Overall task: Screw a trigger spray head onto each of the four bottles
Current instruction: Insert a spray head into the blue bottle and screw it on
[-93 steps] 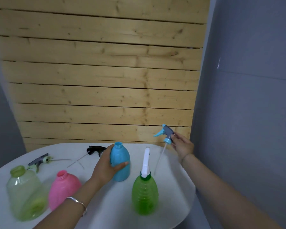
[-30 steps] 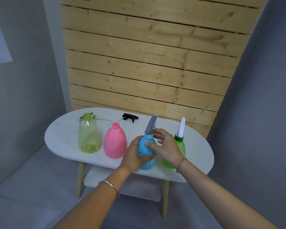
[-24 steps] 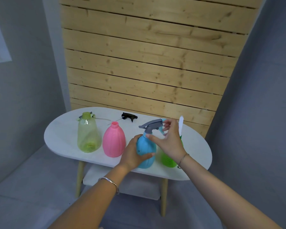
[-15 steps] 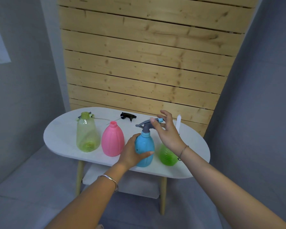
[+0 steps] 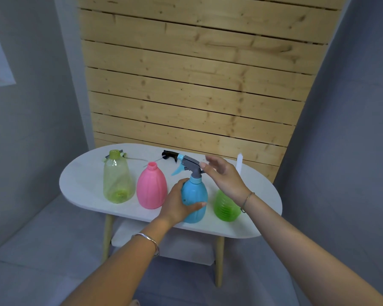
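White oval table [image 5: 82,184] w/ wooden legs, slat wall [image 5: 197,85] behind.

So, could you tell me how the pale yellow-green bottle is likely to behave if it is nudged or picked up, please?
The yellow-green bottle looks see-through and nearly empty, so it is probably light and might slide easily on the smooth white table. Its wide base and narrow neck suggest it resists tipping. The thin walls may flex under a firm squeeze.
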A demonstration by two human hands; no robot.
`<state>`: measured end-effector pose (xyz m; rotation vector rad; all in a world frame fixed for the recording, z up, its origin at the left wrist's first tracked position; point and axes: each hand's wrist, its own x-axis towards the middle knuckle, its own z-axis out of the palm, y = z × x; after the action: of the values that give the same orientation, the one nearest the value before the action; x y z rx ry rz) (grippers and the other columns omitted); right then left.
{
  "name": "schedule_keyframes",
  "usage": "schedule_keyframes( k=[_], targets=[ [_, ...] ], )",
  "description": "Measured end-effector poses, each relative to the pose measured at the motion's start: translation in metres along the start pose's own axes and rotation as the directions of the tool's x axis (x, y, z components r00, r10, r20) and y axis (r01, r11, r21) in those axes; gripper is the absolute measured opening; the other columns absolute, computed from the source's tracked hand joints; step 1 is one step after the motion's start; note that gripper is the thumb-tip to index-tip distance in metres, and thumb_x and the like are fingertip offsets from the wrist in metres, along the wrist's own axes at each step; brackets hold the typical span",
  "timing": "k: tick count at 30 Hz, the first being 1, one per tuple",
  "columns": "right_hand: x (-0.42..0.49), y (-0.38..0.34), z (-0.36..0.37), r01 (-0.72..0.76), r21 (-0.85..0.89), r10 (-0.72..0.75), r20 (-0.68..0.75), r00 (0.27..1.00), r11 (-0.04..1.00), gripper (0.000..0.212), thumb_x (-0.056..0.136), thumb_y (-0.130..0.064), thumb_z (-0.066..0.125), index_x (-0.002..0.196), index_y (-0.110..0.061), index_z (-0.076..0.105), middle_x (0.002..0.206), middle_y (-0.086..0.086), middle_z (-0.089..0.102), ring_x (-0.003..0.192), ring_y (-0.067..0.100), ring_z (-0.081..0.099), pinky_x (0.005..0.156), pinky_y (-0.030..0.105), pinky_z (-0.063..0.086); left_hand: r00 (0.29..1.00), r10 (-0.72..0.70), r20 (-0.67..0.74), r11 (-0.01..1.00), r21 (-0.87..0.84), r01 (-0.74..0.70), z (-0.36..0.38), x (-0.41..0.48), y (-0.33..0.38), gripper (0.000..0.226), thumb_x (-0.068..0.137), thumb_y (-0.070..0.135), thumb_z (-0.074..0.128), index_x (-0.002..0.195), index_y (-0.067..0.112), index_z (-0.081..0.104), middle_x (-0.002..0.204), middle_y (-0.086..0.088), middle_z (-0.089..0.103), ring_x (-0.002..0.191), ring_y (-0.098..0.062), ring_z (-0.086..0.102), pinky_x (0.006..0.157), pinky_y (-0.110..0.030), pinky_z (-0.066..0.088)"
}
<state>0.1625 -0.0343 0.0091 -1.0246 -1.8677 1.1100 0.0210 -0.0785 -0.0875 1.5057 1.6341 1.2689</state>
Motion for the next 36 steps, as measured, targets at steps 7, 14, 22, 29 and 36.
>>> schedule_keyframes(
  k=[7, 14, 22, 29, 36],
  targets=[
    [-0.004, 0.015, 0.01, 0.023, 0.068, -0.021, -0.029, 0.999, 0.997, 0.058, 0.076, -0.024, 0.075, 0.127, -0.019, 0.049, 0.118, 0.001, 0.063, 0.098, 0.01, 0.065, 0.081, 0.011, 0.048, 1.0, 0.006, 0.004, 1.0, -0.014, -0.006, -0.002, -0.001, -0.001, 0.079, 0.062, 0.047, 0.082, 0.127, 0.027, 0.042, 0.119, 0.003, 0.056, 0.108, -0.017, 0.055, 0.09, -0.043, 0.052],
    [0.0, 0.034, 0.019, 0.055, -0.027, -0.052, 0.084, 0.995, 0.998, 0.037, 0.079, -0.015, 0.073, 0.115, -0.015, 0.063, 0.111, -0.005, 0.065, 0.111, 0.01, 0.059, 0.099, 0.021, 0.043, 0.999, 0.0, 0.038, 0.999, -0.051, 0.002, -0.004, 0.002, -0.004, 0.079, 0.062, 0.043, 0.083, 0.126, 0.027, 0.041, 0.12, 0.001, 0.056, 0.108, -0.018, 0.057, 0.089, -0.045, 0.054],
    [0.009, 0.039, 0.033, 0.001, 0.028, -0.001, 0.022, 1.0, 1.0, 0.046, 0.073, -0.026, 0.078, 0.112, -0.01, 0.058, 0.111, 0.0, 0.064, 0.106, 0.009, 0.057, 0.089, 0.014, 0.042, 0.999, 0.006, 0.046, 0.996, -0.094, -0.001, -0.002, 0.004, -0.008, 0.074, 0.063, 0.037, 0.084, 0.125, 0.026, 0.045, 0.121, 0.001, 0.056, 0.11, -0.016, 0.056, 0.092, -0.043, 0.053],
    [0.009, 0.04, 0.028, 0.081, 0.081, -0.083, 0.024, 0.996, 0.993, 0.025, 0.077, -0.015, 0.074, 0.101, -0.02, 0.07, 0.104, -0.004, 0.071, 0.093, -0.008, 0.064, 0.087, 0.012, 0.05, 1.0, 0.016, -0.001, 0.998, -0.057, -0.016, 0.0, 0.004, -0.01, 0.08, 0.061, 0.04, 0.084, 0.128, 0.024, 0.042, 0.12, 0.001, 0.054, 0.109, -0.018, 0.055, 0.089, -0.044, 0.054],
    [0.008, 0.046, 0.039, 0.104, 0.06, -0.095, -0.14, 0.986, 0.993, 0.026, 0.072, -0.024, 0.078, 0.098, -0.018, 0.074, 0.099, -0.006, 0.074, 0.098, 0.001, 0.066, 0.085, 0.019, 0.054, 0.999, 0.033, -0.043, 0.999, -0.014, -0.034, 0.004, 0.007, -0.011, 0.081, 0.06, 0.04, 0.085, 0.126, 0.022, 0.042, 0.119, 0.002, 0.053, 0.108, -0.017, 0.054, 0.09, -0.04, 0.053]
  ],
)
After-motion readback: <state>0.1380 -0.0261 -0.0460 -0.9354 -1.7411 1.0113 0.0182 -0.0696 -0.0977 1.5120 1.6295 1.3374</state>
